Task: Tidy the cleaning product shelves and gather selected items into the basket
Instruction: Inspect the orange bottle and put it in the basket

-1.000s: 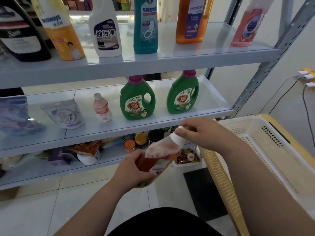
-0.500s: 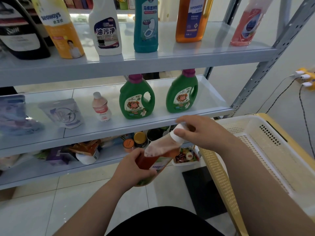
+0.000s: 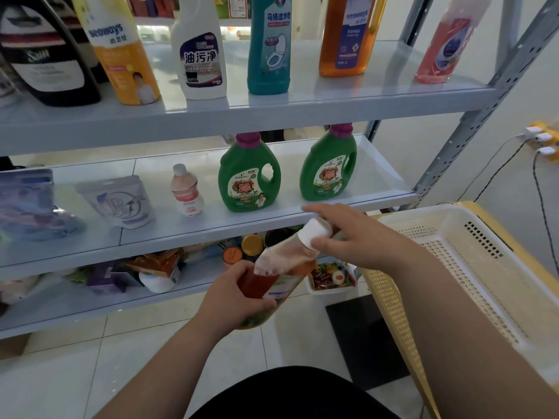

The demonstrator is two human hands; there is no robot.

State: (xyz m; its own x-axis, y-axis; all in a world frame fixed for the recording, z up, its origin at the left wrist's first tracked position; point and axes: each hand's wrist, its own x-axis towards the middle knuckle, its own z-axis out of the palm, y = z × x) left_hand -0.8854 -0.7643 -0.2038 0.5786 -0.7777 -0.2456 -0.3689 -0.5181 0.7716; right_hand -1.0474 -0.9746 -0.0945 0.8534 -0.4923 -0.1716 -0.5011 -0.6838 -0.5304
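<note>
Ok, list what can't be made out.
Head view:
Label of the held bottle: mostly under the left hand.
Far side of its white cap: behind the right hand.
Top of the teal bottle: cut by the upper edge.
Floor of the white basket: partly behind the right forearm.
The bottom-shelf goods: shadowed, blurred.

The shelf boards are smooth, glossy painted metal on matt perforated metal uprights, and the floor tiles shine. The white basket at the right is matt perforated plastic. The near bottle is clear, smooth plastic with a smooth white plastic cap.
</note>
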